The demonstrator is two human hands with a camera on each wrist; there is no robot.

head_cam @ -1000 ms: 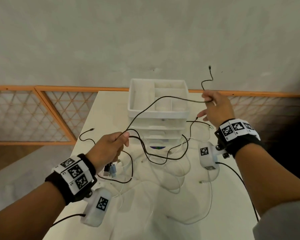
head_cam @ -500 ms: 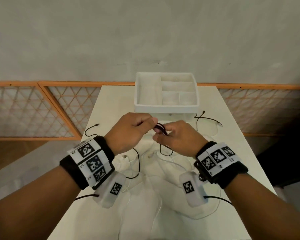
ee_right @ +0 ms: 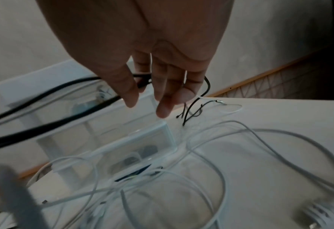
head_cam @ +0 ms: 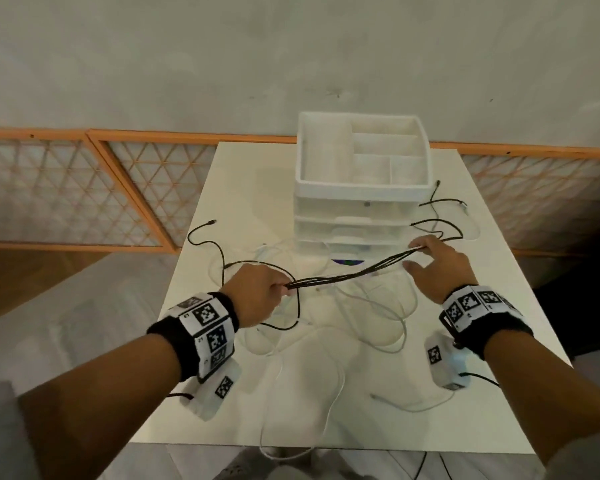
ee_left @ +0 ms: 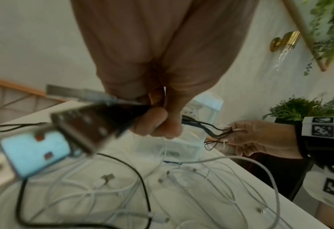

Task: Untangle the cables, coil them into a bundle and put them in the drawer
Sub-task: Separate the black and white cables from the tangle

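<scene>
A black cable point(head_cam: 347, 277), folded into several strands, stretches taut above the white table point(head_cam: 499, 341) between my hands. My left hand point(head_cam: 284, 289) grips one end in a fist; blurred USB plugs point(ee_left: 79, 128) stick out of that fist point(ee_left: 162, 124). My right hand point(head_cam: 414, 258) pinches the other end among its fingers, and the cable point(ee_right: 142, 79) runs between thumb and fingers point(ee_right: 162, 100). Loose black tails lie left point(head_cam: 205, 240) and right point(head_cam: 440, 223) of the strands. White cables point(head_cam: 378, 306) lie tangled below. The white drawer unit point(head_cam: 354, 223) stands behind, its lowest drawer point(ee_right: 142, 142) pulled out a little.
The unit carries an open compartment tray point(head_cam: 305, 161) on top. One white cable point(head_cam: 284, 455) hangs over the table's near edge. Orange lattice panels point(head_cam: 66, 188) line the wall behind. Plants point(ee_left: 299, 108) stand to the right of the table.
Half a second ago my hands met in front of the drawer unit. They have since drawn apart, pulling the folded black strands straight between them.
</scene>
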